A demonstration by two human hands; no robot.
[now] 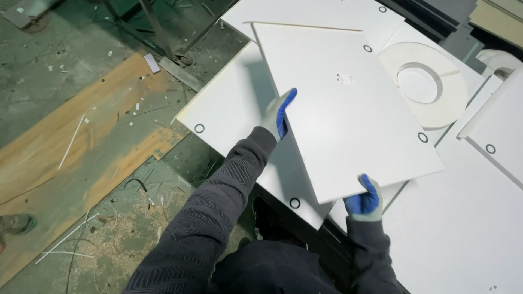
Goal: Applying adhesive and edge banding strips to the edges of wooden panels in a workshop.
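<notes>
I hold a white rectangular panel (343, 109) with round holes near its corners, tilted above a stack of similar white panels (229, 109). My left hand (279, 115), in a grey and blue glove, grips the panel's left edge. My right hand (364, 200), gloved the same way, grips its near edge by the front corner. The panel hides most of the boards beneath it.
A roll of white edge banding (430, 81) lies on the boards at the upper right. More white panels (468, 218) spread to the right. The green floor (71, 92) on the left carries a wooden board, sawdust, offcut strips and a metal frame leg (163, 38).
</notes>
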